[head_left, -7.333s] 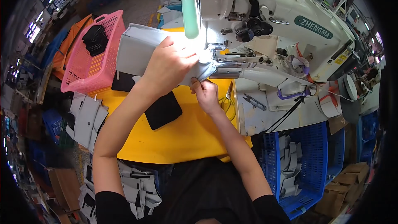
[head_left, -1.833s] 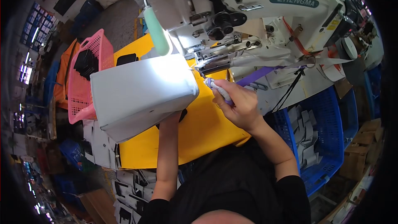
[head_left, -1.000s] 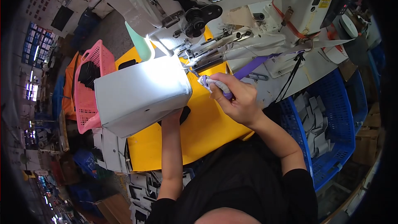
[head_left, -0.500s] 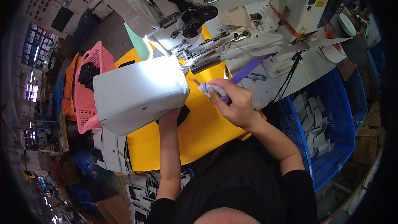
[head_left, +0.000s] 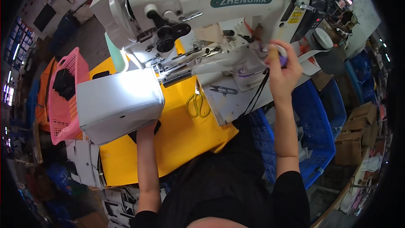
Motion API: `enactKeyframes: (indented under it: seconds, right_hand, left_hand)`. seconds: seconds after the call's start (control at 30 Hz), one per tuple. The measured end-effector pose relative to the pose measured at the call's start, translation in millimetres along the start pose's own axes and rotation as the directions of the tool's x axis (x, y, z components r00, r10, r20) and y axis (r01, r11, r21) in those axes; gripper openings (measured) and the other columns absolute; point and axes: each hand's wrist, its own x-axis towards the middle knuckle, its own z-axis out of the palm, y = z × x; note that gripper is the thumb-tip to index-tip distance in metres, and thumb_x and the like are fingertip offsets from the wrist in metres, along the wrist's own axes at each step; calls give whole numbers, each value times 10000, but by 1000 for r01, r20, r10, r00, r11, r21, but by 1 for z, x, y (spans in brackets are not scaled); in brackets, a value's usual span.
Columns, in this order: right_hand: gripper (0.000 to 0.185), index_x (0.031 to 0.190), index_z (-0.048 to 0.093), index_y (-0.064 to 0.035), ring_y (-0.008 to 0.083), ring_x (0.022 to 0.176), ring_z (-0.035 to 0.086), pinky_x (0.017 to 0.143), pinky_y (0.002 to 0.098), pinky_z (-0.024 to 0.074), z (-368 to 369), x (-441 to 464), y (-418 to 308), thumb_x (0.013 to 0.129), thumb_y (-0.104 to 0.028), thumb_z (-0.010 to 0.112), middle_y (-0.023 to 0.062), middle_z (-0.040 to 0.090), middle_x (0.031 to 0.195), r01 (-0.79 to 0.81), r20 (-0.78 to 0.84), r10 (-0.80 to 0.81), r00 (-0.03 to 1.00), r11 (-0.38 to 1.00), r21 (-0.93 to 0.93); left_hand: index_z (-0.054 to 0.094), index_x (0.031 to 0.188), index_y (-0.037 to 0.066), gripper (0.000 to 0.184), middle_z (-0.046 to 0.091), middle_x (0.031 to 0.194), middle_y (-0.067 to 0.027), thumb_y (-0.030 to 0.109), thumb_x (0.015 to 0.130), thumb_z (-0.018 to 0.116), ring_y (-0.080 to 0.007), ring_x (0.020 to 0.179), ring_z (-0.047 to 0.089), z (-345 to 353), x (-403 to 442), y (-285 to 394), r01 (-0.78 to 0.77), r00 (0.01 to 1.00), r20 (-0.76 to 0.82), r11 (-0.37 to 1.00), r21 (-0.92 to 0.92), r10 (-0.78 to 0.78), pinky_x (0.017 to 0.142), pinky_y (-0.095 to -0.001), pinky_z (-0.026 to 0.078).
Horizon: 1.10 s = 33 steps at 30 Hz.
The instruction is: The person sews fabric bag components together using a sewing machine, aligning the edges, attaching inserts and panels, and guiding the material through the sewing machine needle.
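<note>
As seen from the head camera, note grey box [head_left: 120, 97] over yellow surface [head_left: 181, 139], beside the needle end of the sewing machine [head_left: 190, 6]. Cannot tell the grip of left hand [head_left: 147, 128], mostly hidden by the box. Compare right hand [head_left: 287, 71], raised well apart, fingers curled around a white-and-purple item [head_left: 282, 61]. Find scissors [head_left: 197, 94] lying between, on the yellow surface.

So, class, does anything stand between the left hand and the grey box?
Nothing visible does. The left hand reaches in beneath the grey box, which hides the fingers, so whether they touch it cannot be seen.
</note>
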Motion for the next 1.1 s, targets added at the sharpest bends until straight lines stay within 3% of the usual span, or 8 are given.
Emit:
enactKeyframes:
  seconds: [0.23,0.37,0.43,0.5,0.63,0.83,1.0,1.1]
  right_hand:
    - [211,1065,638,-2,85,592,541,580,223,447,21,34,29,883,-107,648,43,600,698,-12,258,79,963,968,-251]
    - [198,1005,662,-36,235,601,597,577,332,467,28,31,-1,824,-105,702,97,644,726,83,299,58,952,895,-438]
    - [248,1004,674,-70,242,741,611,650,336,474,34,14,-12,761,-53,721,85,643,817,490,78,-515,853,741,-460]
    - [336,1043,666,-96,237,873,589,680,353,486,44,-13,-15,728,8,718,74,612,925,649,274,-592,758,726,-228]
    - [273,974,664,-94,233,811,571,723,348,476,112,-66,-27,712,-31,709,45,584,908,621,576,-496,649,783,-25]
    - [253,968,657,-97,218,794,559,709,347,473,146,-67,-11,724,-78,721,34,564,876,599,661,-500,560,795,94]
    - [234,944,648,-100,214,810,565,748,351,476,133,-53,7,725,-87,728,30,562,875,610,688,-571,447,758,232]
    - [207,920,646,-108,212,822,570,758,355,481,114,-38,-1,729,-92,726,24,571,885,692,736,-603,307,673,262]
  left_hand:
    - [495,1348,110,525,547,1326,-133,479,977,454,-299,1155,568,-9,3,-6,58,993,100,998,-12,-56,893,-416,519]
    - [493,1350,110,528,552,1315,-132,481,976,459,-298,1133,576,-57,9,11,45,984,169,998,34,-50,883,-401,520]
    - [490,1351,109,529,553,1311,-129,480,975,464,-295,1119,579,-77,18,17,59,994,96,998,-2,-58,876,-389,521]
    - [484,1353,104,532,550,1315,-128,479,976,464,-295,1126,576,-52,14,14,55,991,122,998,-27,-51,883,-390,520]
    - [462,1364,92,545,536,1331,-125,475,976,466,-296,1154,563,-1,2,6,51,980,191,999,-7,-48,914,-406,511]
    - [378,1429,99,581,480,1396,-121,468,987,451,-296,1248,501,22,-1,13,-169,943,330,925,340,51,1016,-469,447]
    - [279,1481,126,598,362,1494,-103,473,1010,401,-268,1338,404,18,-1,6,-172,982,154,870,463,113,1077,-440,391]
    - [303,1473,119,578,399,1470,-110,451,1012,408,-282,1310,437,-11,16,17,-294,901,415,877,379,123,1075,-480,387]
